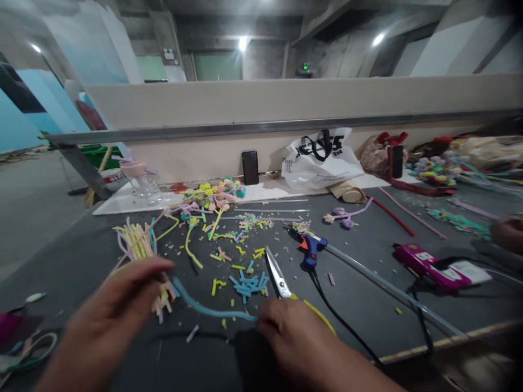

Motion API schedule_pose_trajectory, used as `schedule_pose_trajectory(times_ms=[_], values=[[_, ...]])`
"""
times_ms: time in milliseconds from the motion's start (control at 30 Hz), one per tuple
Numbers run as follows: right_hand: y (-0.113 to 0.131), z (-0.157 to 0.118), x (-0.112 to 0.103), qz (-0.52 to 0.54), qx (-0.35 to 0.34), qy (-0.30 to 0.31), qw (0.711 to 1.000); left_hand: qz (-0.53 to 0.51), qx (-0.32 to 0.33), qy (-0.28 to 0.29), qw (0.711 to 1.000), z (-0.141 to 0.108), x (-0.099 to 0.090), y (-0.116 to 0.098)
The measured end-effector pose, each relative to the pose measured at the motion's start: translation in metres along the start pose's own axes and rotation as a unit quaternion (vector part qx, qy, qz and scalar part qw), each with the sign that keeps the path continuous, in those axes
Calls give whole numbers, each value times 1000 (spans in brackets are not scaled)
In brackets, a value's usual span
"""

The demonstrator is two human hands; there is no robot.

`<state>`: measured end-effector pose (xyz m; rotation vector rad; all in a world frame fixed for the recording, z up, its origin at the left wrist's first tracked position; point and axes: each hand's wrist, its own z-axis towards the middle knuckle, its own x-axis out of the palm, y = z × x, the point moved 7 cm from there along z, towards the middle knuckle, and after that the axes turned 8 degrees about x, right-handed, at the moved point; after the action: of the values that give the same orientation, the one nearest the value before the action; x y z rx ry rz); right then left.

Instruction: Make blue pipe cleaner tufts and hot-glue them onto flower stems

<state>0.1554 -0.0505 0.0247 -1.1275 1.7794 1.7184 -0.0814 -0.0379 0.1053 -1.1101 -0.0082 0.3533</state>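
Blue fuzzy stem [208,311], low over the counter [368,305], spans the gap betw. both hands. R hand [296,329]: fingers pinched on the stem's R end; yellow-handled scissors [278,275], partly hidden by this hand, lie w/ blades pointing away. L hand [118,305], motion-blurred, is at the stem's L end; whether its fingers grip or are loose cannot be told. Behind L hand: bundle of pastel stems [137,242]. Betw. hands, farther back: pile of blue cut pcs. [247,284] w/ yellow offcuts [214,287] nearby. R of scissors: blue glue gun [311,250], clear rod [392,289] at its rear. Counter rear, L to R: pink-lidded jug [145,188], pastel flowers [223,197], upright phone [250,167], white bag [322,169]. Far R: another person's hand [509,234].
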Motion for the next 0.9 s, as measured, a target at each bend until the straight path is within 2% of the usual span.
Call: schedule_pose_trajectory(times_ms=[33, 67, 133, 267, 367, 433, 533, 633, 700, 900], values=[[5, 3, -4, -14, -13, -13, 1000, 54, 82, 133, 986, -7, 26, -11], [11, 6, -7, -22, -28, -25, 999, 92, 129, 231, 960, -18, 50, -15], [22, 12, -13, -25, -60, -45, 997, 131, 178, 350, 910, -37, 87, -11], [30, 25, -27, 2, -89, -76, 993, 139, 71, 342, 927, -31, 114, 18], [22, 42, -39, 120, -73, -92, 986, 74, -17, 317, 945, -13, 122, 33], [14, 57, -45, 263, -52, -83, 960, -4, -100, 312, 945, -3, 128, 42], [9, 79, -47, 458, -34, -59, 886, -143, -193, 321, 916, 7, 142, 48], [11, 94, -46, 560, -21, -66, 826, -234, -228, 331, 885, 18, 150, 46], [13, 101, -45, 593, -19, -76, 801, -257, -238, 334, 875, 26, 150, 47], [20, 115, -32, 634, -29, -53, 771, -294, -269, 297, 868, 36, 142, 60]])
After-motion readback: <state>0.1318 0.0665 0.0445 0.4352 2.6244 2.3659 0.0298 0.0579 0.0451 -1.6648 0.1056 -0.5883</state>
